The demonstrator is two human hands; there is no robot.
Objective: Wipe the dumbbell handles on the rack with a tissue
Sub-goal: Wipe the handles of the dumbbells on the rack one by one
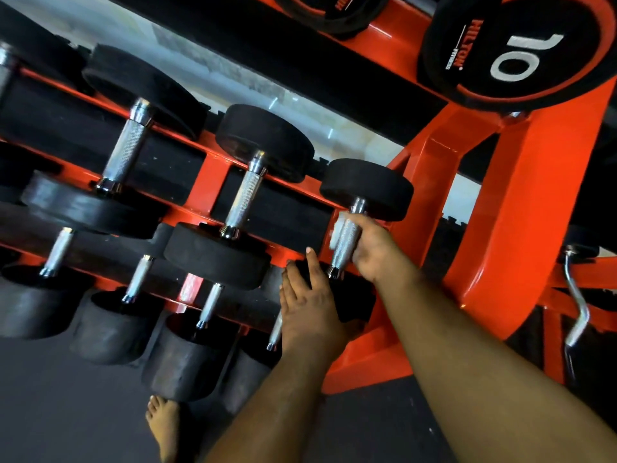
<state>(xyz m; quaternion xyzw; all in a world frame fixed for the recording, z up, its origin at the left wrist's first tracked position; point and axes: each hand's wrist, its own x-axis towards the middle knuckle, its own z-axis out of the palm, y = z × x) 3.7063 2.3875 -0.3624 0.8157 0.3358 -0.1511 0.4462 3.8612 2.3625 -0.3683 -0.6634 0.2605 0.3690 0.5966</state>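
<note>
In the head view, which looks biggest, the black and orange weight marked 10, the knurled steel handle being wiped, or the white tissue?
1. Black and orange weight marked 10, though nearest the camera
2. Knurled steel handle
3. White tissue, partly hidden

Indoor light, moderately bright, seems to come from the far side, where a pale floor strip (233, 71) glares between dark bars. The orange rack frame (500, 202) looks vivid and saturated, with soft sheen. Chrome handles (243, 198) carry small white highlights. Black weights lose detail in shadow. The view is tilted, with wide-angle bending at the edges. Near forearms and the left corner look slightly soft.
</note>
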